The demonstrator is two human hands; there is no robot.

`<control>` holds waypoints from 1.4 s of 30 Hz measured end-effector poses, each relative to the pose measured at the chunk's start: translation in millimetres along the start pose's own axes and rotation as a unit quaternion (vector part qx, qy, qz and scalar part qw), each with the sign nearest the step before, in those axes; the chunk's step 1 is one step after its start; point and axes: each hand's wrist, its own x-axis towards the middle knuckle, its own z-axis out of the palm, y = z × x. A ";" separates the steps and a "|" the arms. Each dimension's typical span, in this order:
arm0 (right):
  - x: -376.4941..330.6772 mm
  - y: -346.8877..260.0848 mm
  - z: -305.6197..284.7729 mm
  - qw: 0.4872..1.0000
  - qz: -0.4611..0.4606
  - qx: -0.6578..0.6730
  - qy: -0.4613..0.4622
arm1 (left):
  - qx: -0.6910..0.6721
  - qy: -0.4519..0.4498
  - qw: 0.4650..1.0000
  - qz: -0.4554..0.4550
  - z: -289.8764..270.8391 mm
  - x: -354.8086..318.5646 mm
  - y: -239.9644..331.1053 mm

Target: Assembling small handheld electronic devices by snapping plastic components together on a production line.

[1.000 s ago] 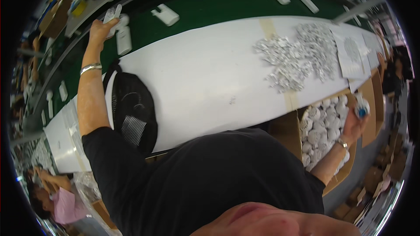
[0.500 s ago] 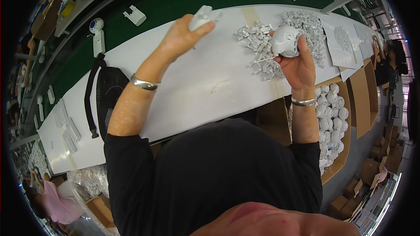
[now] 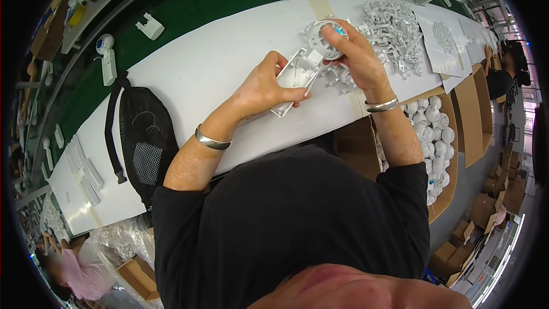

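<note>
Over the white tabletop (image 3: pixel 223 57), both my hands hold parts close together. My left hand (image 3: pixel 260 91) grips a long white plastic handle shell (image 3: pixel 290 75), its hollow ribbed side showing, with the thumb along its lower edge. My right hand (image 3: pixel 363 63) is closed on a round white slotted head, like that of a small handheld fan (image 3: pixel 315 37); a blue spot shows near the thumb. The head's short neck meets the upper end of the shell; whether it is seated there, I cannot tell. Just behind my right hand lies a pile of small white plastic parts (image 3: pixel 394 28).
A cardboard box (image 3: pixel 448 197) of round white heads stands at my right. On the left lies a black mesh bag (image 3: pixel 146 137). The green belt (image 3: pixel 194 3) beyond the table carries white housings (image 3: pixel 150 27). Co-workers sit at far right and lower left.
My hands have come together: the left moved toward me and right with the shell, the right moved left with the round head. The head has turned, showing its slotted face.
</note>
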 end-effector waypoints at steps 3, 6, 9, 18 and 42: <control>2.0 3.7 2.2 0.999 0.032 -0.001 -0.026 | -0.029 0.001 0.999 0.014 2.5 -4.9 0.6; -0.8 -2.4 7.7 0.999 0.034 0.030 -0.028 | -0.012 -0.001 0.999 0.049 6.0 -10.1 -4.1; -4.3 -4.4 10.3 0.997 0.036 0.063 -0.027 | 0.006 -0.005 0.996 0.084 7.6 -11.2 -8.1; -7.4 10.5 1.7 0.991 0.094 0.070 -0.071 | -0.250 -0.142 0.954 0.081 6.0 -4.1 -22.1; -31.0 -4.6 19.8 0.814 -0.359 -0.440 -0.121 | -0.178 0.042 0.979 0.091 34.2 20.5 -54.3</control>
